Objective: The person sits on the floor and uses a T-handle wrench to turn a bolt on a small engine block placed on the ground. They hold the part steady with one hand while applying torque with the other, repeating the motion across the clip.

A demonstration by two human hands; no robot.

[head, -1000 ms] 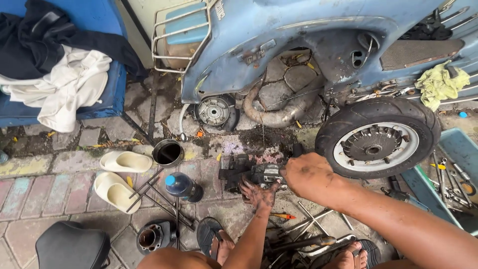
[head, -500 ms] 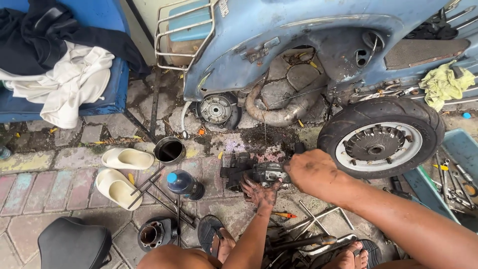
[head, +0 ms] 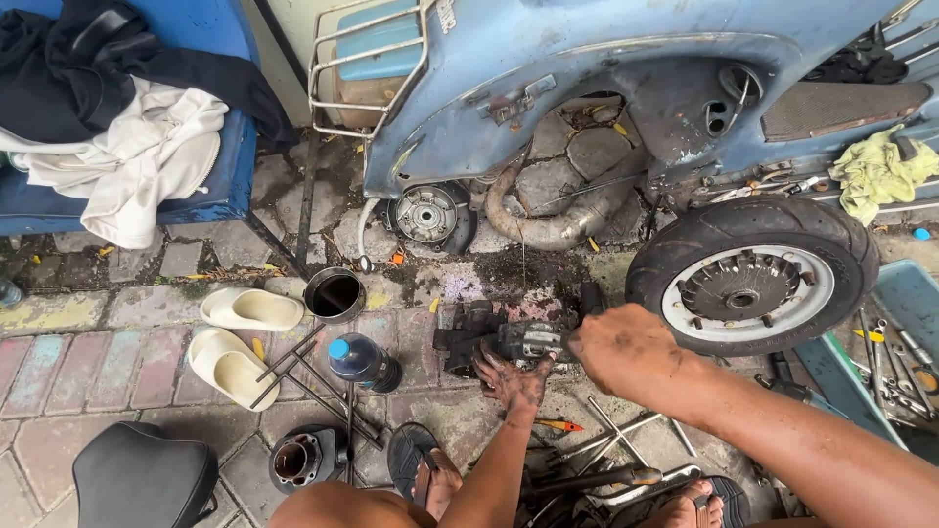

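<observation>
1. The left hand [head: 514, 376], black with grease, lies fingers spread and flat against the near side of a dirty engine part [head: 509, 342] on the paving, steadying it rather than gripping

2. The right hand [head: 626, 347] is closed in a fist on the right end of that engine part; what sits inside the fist I cannot tell, since the fingers hide it

3. Against half a second ago and a second ago, both hands sit in the same places on the part and nothing around them has shifted; only the view has drifted a little. That reads as steady pressing or turning work in hand, not a reach or a release

4. The part lies at the middle of the scene, just near of the blue scooter body [head: 587, 68] and left of the loose wheel [head: 748, 274]

5. Left of it stand a blue-capped bottle [head: 360, 360] and a dark round tin [head: 335, 293]; two cream slippers [head: 240, 337] lie further left

6. Long metal rods [head: 313, 376] cross the paving by the bottle, and a tray of tools [head: 895, 362] sits far right
</observation>
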